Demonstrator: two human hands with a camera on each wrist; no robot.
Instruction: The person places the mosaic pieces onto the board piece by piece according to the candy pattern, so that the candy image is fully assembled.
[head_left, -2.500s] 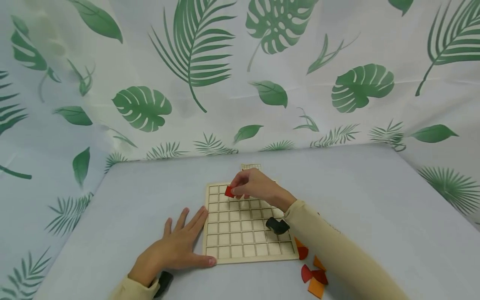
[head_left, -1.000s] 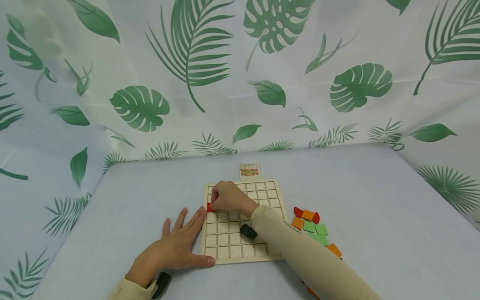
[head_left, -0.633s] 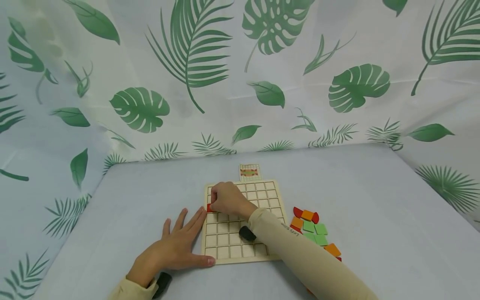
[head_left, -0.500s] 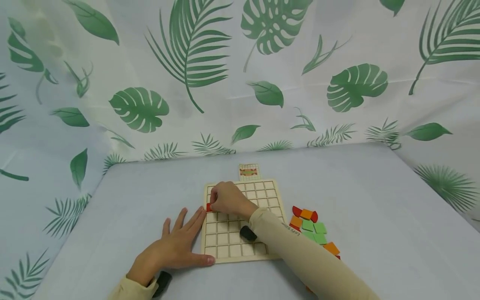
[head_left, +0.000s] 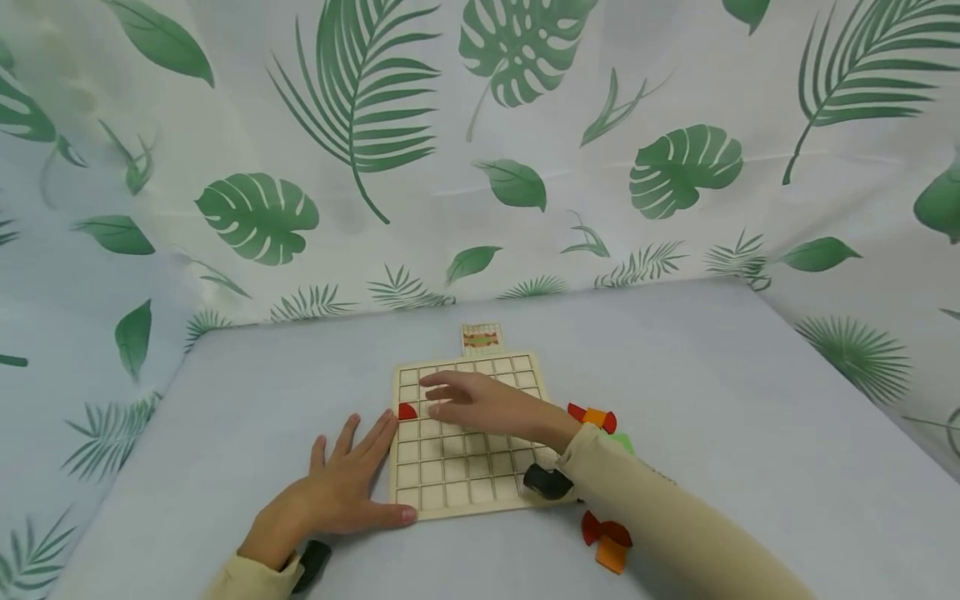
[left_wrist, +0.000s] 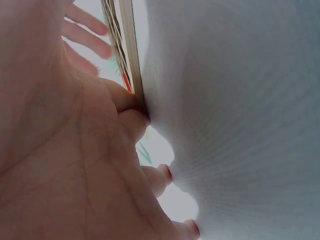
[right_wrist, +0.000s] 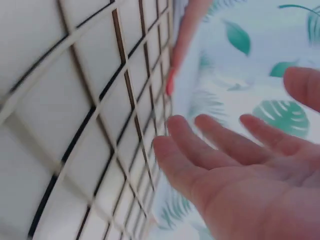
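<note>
A light wooden grid board [head_left: 444, 496] lies on the table. One red quarter-round tile [head_left: 407, 411] sits in a cell of its leftmost column. My left hand [head_left: 330, 492] rests spread at the board's left side, its fingertips and thumb right at the edge; in the left wrist view the fingertips press on the table beside the board [left_wrist: 131, 55]. My right hand [head_left: 487, 406] hovers over the board's upper middle with nothing in it, its fingers loosely extended and apart, as the right wrist view also shows.
A small pattern card [head_left: 481, 339] lies behind the board. Right of it are loose tiles: red and orange ones [head_left: 595, 417], a green one [head_left: 622, 441], and an orange square [head_left: 612, 554] beside red pieces [head_left: 604, 530]. The right sleeve covers some. A leaf-print cloth [head_left: 420, 192] hangs behind.
My right hand brought the red tile to the left column, pressed it there, then let go and drew back to the right. My left hand kept its place at the board's edge.
</note>
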